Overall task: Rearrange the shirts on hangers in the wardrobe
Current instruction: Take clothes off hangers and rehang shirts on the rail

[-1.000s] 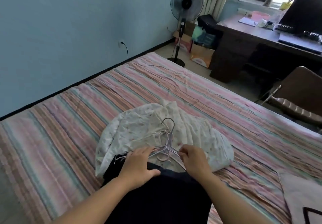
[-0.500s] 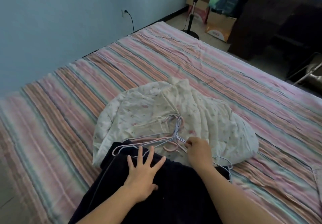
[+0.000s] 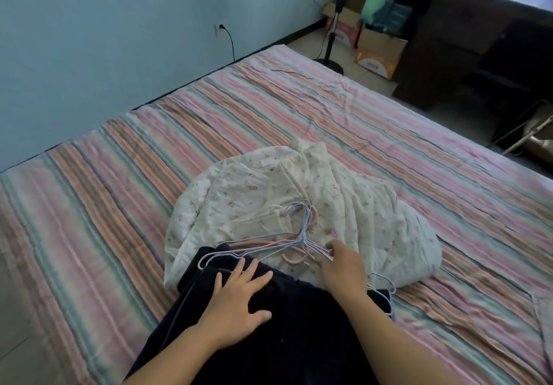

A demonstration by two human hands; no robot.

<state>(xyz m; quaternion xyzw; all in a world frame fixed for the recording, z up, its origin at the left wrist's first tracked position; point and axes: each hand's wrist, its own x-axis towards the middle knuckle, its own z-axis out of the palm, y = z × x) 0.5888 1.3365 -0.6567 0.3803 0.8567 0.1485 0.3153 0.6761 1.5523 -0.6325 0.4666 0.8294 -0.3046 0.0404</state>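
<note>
On the striped bed, a dark shirt is being pressed by the left hand, fingers spread; hangers atop it are being pinched by the right hand.

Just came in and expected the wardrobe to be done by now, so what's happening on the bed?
A person is sorting clothes on the striped bedspread. Their left hand lies flat, fingers spread, on a dark garment. Their right hand pinches a bundle of thin wire hangers, blue and pink, lying across a white floral garment. No wardrobe is in view.
</note>
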